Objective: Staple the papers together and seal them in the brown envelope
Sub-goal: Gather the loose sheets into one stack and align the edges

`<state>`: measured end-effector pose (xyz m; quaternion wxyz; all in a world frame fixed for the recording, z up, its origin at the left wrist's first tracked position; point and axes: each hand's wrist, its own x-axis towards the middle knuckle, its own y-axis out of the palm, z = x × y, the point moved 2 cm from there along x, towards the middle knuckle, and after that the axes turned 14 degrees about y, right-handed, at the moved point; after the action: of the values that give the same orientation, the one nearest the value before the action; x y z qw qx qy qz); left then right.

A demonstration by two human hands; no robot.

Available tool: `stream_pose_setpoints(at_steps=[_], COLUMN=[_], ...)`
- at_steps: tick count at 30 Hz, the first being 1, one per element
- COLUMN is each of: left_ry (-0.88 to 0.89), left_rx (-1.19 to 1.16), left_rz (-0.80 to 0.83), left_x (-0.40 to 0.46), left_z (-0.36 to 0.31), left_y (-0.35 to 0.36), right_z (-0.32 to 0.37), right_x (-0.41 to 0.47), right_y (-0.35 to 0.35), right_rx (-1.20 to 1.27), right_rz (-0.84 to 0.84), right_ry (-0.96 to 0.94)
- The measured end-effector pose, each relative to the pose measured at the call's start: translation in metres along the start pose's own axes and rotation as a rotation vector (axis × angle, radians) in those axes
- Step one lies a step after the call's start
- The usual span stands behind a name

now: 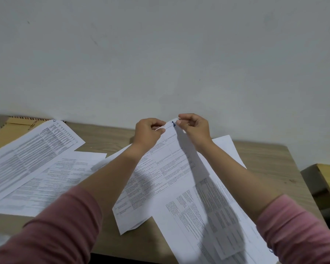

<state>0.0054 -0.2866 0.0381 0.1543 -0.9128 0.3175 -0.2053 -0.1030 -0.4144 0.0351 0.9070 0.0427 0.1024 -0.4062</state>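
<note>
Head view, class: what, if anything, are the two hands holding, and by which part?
Both the left hand and the right hand pinch one printed sheet at its far top edge, near a handwritten blue mark.

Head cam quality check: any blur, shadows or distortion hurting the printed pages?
Head view: wide-angle bend in the table edge; soft arm shadows across the lifted sheet; print on the left sheets smeared, unreadable; both hands, left hand and right hand, fairly sharp; no glare.

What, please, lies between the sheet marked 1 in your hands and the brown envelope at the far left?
Both hands pinch the sheet's top corner. Between it and the envelope lie loose papers, which partly cover the envelope. No stapler is visible.
</note>
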Motion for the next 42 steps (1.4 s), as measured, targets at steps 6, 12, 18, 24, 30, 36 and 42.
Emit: stream_pose_setpoints(at_steps=[6, 12, 18, 24, 30, 36, 42], left_ry=[0.032, 0.042, 0.046, 0.092, 0.135, 0.258, 0.259], left_rx=[-0.002, 0.027, 0.008, 0.030, 0.040, 0.091, 0.107], left_rz=[-0.023, -0.083, -0.116, -0.128, -0.146, -0.180, -0.164], left_x=[-0.004, -0.006, -0.013, -0.013, -0.009, 0.001, -0.002], left_z=[-0.004, -0.008, -0.002, -0.001, -0.009, -0.027, -0.033], left_y=[-0.003, -0.016, -0.034, -0.041, -0.047, -0.055, -0.063], right_z=[-0.005, 0.002, 0.003, -0.004, 0.006, 0.018, 0.017], right_x=[0.000, -0.003, -0.010, -0.013, -0.017, -0.020, -0.022], right_y=[0.001, 0.016, 0.034, 0.042, 0.044, 0.046, 0.050], right_rx=[-0.091, -0.020, -0.010, -0.056, -0.018, 0.014, -0.123], right_rz=[-0.093, -0.120, -0.077, -0.074, -0.062, -0.070, -0.046], right_ry=[-0.055, -0.097, -0.122, -0.114, -0.139, -0.189, -0.198])
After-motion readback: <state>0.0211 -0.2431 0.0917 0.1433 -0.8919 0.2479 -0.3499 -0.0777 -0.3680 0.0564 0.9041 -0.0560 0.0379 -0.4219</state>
